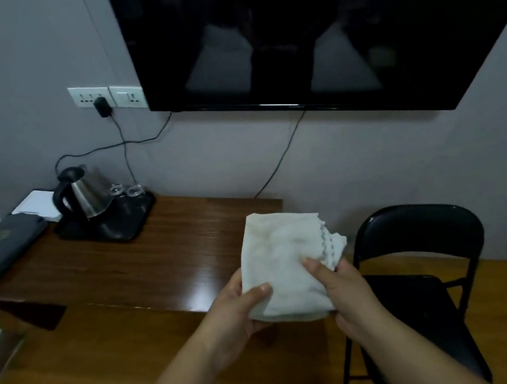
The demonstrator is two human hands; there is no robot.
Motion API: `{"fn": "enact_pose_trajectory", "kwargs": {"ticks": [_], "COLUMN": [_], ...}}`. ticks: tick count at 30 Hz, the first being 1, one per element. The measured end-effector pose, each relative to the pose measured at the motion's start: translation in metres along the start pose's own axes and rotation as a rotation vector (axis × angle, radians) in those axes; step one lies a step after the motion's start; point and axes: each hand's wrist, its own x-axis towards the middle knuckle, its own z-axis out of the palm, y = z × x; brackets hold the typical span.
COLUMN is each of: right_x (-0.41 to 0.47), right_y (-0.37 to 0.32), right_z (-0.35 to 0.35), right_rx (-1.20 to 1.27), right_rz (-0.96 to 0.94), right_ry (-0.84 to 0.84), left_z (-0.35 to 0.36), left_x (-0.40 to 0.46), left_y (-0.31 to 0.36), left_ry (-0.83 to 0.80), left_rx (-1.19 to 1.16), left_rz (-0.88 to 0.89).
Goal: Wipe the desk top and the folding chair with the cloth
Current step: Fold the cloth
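Glossy wood desk top [119, 262]; cloth [285, 262]

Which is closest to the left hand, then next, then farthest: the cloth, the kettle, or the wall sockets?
1. cloth: held in the left hand.
2. kettle: on the black tray, desk's far left.
3. wall sockets: up on the wall.

Grey walls [15, 56]; a dark television [303, 22] is mounted at twelve o'clock, white sockets [107, 96] at ten. Wooden floor [108, 375] is seen at seven. Dim light.
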Motion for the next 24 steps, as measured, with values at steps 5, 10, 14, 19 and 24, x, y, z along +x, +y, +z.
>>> {"fn": "enact_pose_trajectory", "kwargs": {"ticks": [5, 10, 14, 19, 24], "right_x": [-0.001, 0.028, 0.069, 0.127, 0.169], "right_y": [0.016, 0.023, 0.030, 0.031, 0.026], "right_z": [0.095, 0.183, 0.255, 0.347, 0.440], "right_rx": [-0.131, -0.250, -0.301, -0.357, -0.413], "right_rz": [-0.046, -0.042, -0.055, -0.117, -0.165], "right_ry": [-0.011, -0.038, -0.042, -0.087, -0.110], "left_z": [-0.077, -0.151, -0.215, -0.292, -0.367], "left_x": [-0.041, -0.056, -0.049, -0.029, -0.019], "left_y": [0.041, 0.088, 0.131, 0.193, 0.254], "left_ry": [0.042, 0.115, 0.174, 0.249, 0.328], "left_rx": [0.056, 0.079, 0.102, 0.103, 0.127], "left_rz": [0.055, 0.077, 0.087, 0.114, 0.128]}}
